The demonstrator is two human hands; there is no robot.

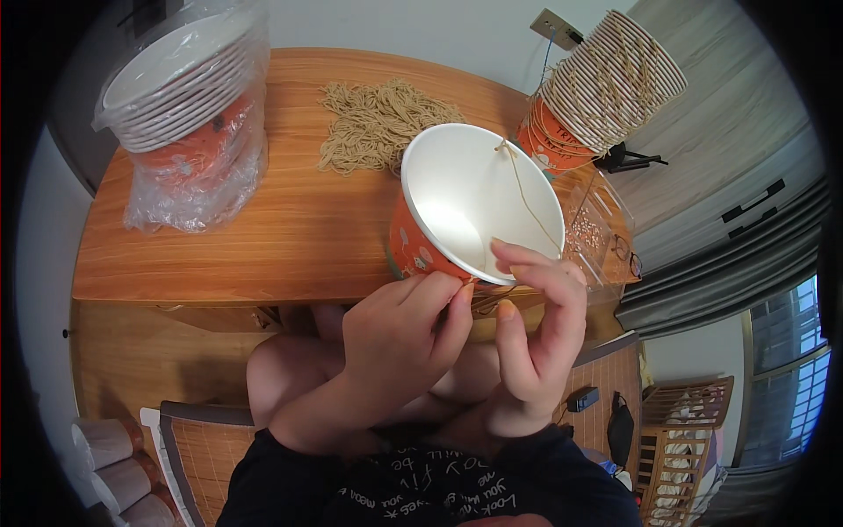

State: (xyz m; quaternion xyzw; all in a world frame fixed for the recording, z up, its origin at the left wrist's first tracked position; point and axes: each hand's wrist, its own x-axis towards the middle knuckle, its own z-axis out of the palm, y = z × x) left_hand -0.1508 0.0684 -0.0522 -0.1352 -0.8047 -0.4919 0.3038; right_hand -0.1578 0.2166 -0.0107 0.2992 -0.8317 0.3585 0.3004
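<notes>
the person holds a big orange paper cup with a white inside (465, 211) tipped over the near edge of the brown wooden table (299, 237). a thin tan string (527, 193) runs across the open mouth of the cup, from a little knot at the far rim down to the near rim. the left hand (399, 338) is curled, with thumb and first finger pinching at the near rim where the string comes out. the right hand (540, 342) is beside it, fingers bent, and it looks like it pinches the string end too, but the fingers hide that spot.

it seems the string is being fixed to the near side of the cup. the next move needs small, careful fingers and a steady cup, so the string stays tight and does not slip out.

a heap of cut tan strings (382, 123) lies on the table behind the cup. at the back left stands a stack of orange cups in a clear plastic bag (189, 114). at the back right leans a stack of orange cups with strings on them (597, 88). a clear plastic box (593, 228) sits by the right edge. the cups have small pale pictures on the orange.
</notes>
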